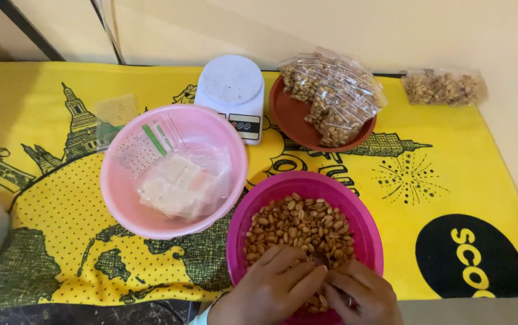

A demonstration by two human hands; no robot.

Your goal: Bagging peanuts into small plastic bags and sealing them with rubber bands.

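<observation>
- At the bottom centre of the frame, the left hand [271,289] and the right hand [358,295] meet over the near rim of the magenta bowl [361,207], fingers bent down into the peanuts [298,225].
- The left grip is pinched together, fingertips pressed towards the right hand; what sits between them is hidden.
- The right grip is curled shut around something small and dark, too covered by the fingers to make out.
- Both wrists are cut off by the bottom edge of the frame.
- The peanuts are tan and brown, shelled, heaped loosely and filling much of the magenta bowl at lower centre; the nearest ones are hidden under the hands.
- To the left, touching the magenta bowl, a pale pink bowl [114,180] holds a stack of clear plastic pouches [177,183], one with a green strip.
- Further back, at upper centre, stands a white kitchen scale [232,87], its front edge partly behind the pink bowl.
- Right of it, a reddish-brown plate [289,120] carries a pile of filled peanut packets [334,96].
- In the upper right, one more peanut packet [442,87] lies apart on the surface.
- A yellow printed cloth [463,156] covers the surface.
</observation>
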